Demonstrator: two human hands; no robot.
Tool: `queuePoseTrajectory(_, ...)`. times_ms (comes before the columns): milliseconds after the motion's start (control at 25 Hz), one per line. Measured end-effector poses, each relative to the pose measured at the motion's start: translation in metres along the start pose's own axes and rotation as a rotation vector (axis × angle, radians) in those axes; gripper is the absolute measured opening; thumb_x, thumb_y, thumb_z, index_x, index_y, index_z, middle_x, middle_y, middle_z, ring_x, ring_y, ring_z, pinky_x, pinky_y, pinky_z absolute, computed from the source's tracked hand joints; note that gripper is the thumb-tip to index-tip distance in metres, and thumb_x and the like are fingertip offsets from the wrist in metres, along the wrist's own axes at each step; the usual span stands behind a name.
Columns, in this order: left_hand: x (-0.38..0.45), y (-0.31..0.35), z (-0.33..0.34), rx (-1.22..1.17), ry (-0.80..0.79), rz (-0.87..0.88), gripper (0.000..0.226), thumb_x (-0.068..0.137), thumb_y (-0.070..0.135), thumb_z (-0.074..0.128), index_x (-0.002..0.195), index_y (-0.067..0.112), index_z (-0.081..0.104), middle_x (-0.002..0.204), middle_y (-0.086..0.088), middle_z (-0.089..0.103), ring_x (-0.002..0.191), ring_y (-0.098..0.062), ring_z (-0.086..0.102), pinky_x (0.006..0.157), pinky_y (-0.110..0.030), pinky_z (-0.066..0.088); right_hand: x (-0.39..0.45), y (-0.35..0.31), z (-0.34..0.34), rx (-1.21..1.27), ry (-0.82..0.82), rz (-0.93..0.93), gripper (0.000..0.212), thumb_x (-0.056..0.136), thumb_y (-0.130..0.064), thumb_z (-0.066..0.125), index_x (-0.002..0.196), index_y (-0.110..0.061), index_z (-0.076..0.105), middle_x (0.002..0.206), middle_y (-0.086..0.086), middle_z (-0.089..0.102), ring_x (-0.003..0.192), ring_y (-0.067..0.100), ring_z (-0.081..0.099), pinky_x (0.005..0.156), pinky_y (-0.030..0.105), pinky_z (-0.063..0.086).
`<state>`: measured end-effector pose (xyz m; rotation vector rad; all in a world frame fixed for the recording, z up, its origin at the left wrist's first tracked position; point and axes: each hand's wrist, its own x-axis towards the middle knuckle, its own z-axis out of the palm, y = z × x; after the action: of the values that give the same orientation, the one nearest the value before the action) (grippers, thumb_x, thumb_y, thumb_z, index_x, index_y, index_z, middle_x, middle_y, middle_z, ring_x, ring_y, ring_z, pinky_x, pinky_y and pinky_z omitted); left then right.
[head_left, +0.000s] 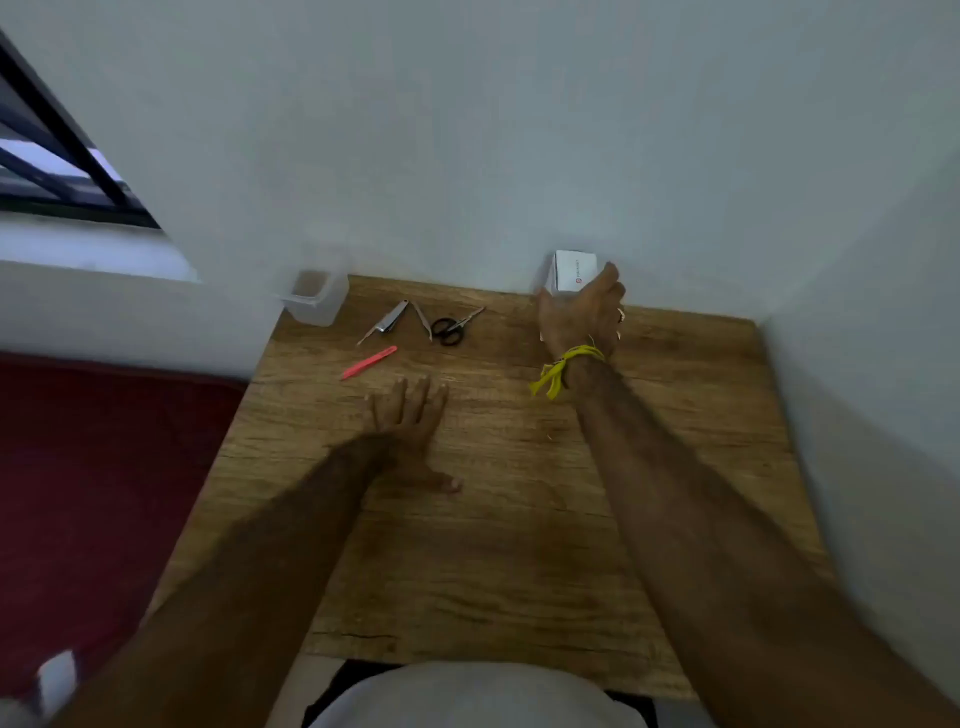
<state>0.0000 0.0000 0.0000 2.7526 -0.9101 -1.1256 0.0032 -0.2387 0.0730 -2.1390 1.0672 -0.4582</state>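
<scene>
barely begun, we judge: our right hand (582, 312) grips the box (571, 270), fingers curled round it, at the bench's (519, 519) back edge against the wall (467, 156); our left hand (410, 415) lies flat, fingers straight; moving the box is left to do

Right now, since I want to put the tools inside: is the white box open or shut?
Looks shut: the white box, gripped by the right hand, shows a flat printed face with no flap raised.
</scene>
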Motion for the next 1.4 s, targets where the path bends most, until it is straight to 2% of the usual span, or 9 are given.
queuePoseTrajectory(160, 0.001, 0.003, 0.003, 0.001, 0.013, 0.024, 0.14, 0.061, 0.087, 0.063, 0.145, 0.035, -0.037, 0.149, 0.0, -0.049, 0.139, -0.033, -0.041, 0.108, -0.067, -0.022, 0.005, -0.006, -0.012, 0.022, 0.034, 0.068, 0.079, 0.082, -0.03, 0.067, 0.147, -0.01, 0.028, 0.138, 0.012, 0.05, 0.123, 0.039, 0.052, 0.095, 0.05, 0.048)
queuePoseTrajectory(320, 0.002, -0.002, 0.009, -0.02, 0.071, 0.029, 0.139, 0.06, 0.088, 0.062, 0.148, 0.036, -0.031, 0.154, 0.0, -0.043, 0.142, -0.033, -0.037, 0.109, -0.066, -0.021, -0.042, 0.008, -0.02, 0.097, 0.019, 0.041, 0.083, 0.077, -0.036, 0.071, 0.146, -0.016, 0.03, 0.138, 0.009, 0.053, 0.123, 0.035, 0.053, 0.093, 0.049, 0.052)
queuePoseTrajectory(400, -0.003, 0.003, 0.013, -0.105, 0.216, 0.046, 0.13, 0.064, 0.08, 0.068, 0.156, 0.034, -0.012, 0.165, -0.001, -0.019, 0.151, -0.032, -0.016, 0.117, -0.066, -0.007, -0.074, 0.021, -0.025, 0.122, 0.019, 0.042, 0.074, 0.075, -0.04, 0.073, 0.137, -0.019, 0.038, 0.129, 0.006, 0.058, 0.118, 0.032, 0.057, 0.086, 0.047, 0.055)
queuePoseTrajectory(480, -0.014, 0.018, 0.005, -0.426, 0.397, 0.08, 0.121, 0.065, 0.062, 0.081, 0.156, 0.035, 0.006, 0.166, 0.0, 0.01, 0.152, -0.026, 0.012, 0.12, -0.058, 0.018, -0.106, 0.028, -0.027, 0.095, 0.02, 0.028, 0.073, 0.073, -0.043, 0.074, 0.134, -0.022, 0.04, 0.128, 0.003, 0.058, 0.116, 0.028, 0.057, 0.084, 0.045, 0.056)
queuePoseTrajectory(600, -0.025, 0.04, -0.011, -0.647, 0.592, 0.326, 0.131, 0.058, 0.055, 0.089, 0.157, 0.038, 0.004, 0.165, 0.007, 0.016, 0.15, -0.015, 0.018, 0.116, -0.041, 0.025, -0.141, 0.029, -0.029, 0.065, -0.007, 0.006, 0.077, 0.072, -0.044, 0.076, 0.136, -0.025, 0.037, 0.129, 0.002, 0.057, 0.118, 0.025, 0.056, 0.084, 0.046, 0.057)
queuePoseTrajectory(800, -0.039, 0.051, -0.004, -0.721, 0.491, 0.487, 0.092, 0.065, 0.046, 0.088, 0.142, 0.032, 0.04, 0.142, 0.011, 0.052, 0.13, -0.01, 0.05, 0.093, -0.03, 0.051, -0.179, 0.034, -0.037, 0.188, -0.112, 0.056, 0.066, 0.076, -0.041, 0.078, 0.133, -0.027, 0.048, 0.124, -0.001, 0.059, 0.114, 0.017, 0.058, 0.087, 0.042, 0.057)
queuePoseTrajectory(920, -0.045, 0.044, 0.008, -0.633, 0.532, 0.498, 0.09, 0.065, 0.045, 0.087, 0.141, 0.031, 0.041, 0.137, 0.011, 0.054, 0.123, -0.008, 0.05, 0.092, -0.032, 0.049, -0.181, 0.037, -0.045, 0.205, -0.166, 0.056, 0.05, 0.079, -0.035, 0.078, 0.124, -0.026, 0.058, 0.115, -0.005, 0.063, 0.104, 0.012, 0.061, 0.082, 0.037, 0.059)
queuePoseTrajectory(1080, -0.057, 0.039, 0.012, -0.511, 0.575, 0.502, 0.092, 0.069, 0.042, 0.086, 0.146, 0.027, 0.038, 0.141, 0.004, 0.051, 0.127, -0.015, 0.046, 0.096, -0.036, 0.045, -0.187, 0.032, -0.054, 0.095, -0.276, 0.036, 0.063, 0.077, -0.034, 0.075, 0.134, -0.026, 0.052, 0.118, 0.0, 0.061, 0.104, 0.02, 0.062, 0.083, 0.041, 0.059)
queuePoseTrajectory(1400, -0.066, 0.044, 0.01, -0.385, 0.625, 0.483, 0.088, 0.078, 0.043, 0.08, 0.15, 0.022, 0.034, 0.149, 0.001, 0.046, 0.132, -0.018, 0.044, 0.104, -0.035, 0.039, -0.197, 0.012, -0.047, -0.275, -0.404, -0.176, 0.08, 0.091, -0.031, 0.06, 0.152, -0.021, 0.009, 0.134, 0.016, 0.051, 0.117, 0.035, 0.058, 0.09, 0.048, 0.054)
